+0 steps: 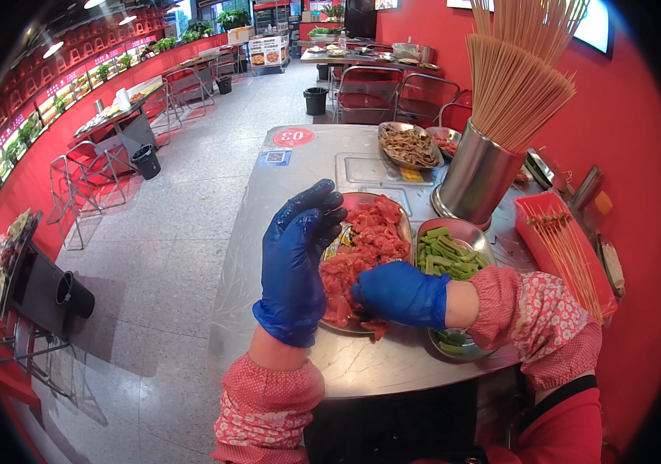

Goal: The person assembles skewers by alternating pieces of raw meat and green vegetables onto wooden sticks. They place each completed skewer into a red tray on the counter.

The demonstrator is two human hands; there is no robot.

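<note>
My left hand (298,264), in a wet blue glove, is raised over the left rim of an oval metal plate (404,223). Its fingers are bent and close together; what lies behind them is hidden. Thin slices of raw red meat (379,232) fill most of the plate. Also gloved in blue, my right hand (403,293) reaches from the right into the meat, its fingertips out of sight. A strip of meat hangs over the plate's near rim below it. Cut green vegetable pieces (446,252) lie on another metal plate, partly under my right forearm.
Bamboo skewers (513,93) stand in a tall steel cylinder (478,174). A red tray (545,203) at right holds loaded skewers (562,243). Shredded brown food (408,146) sits on a plate at the back of the metal table (249,243). A red wall (626,127) bounds the right.
</note>
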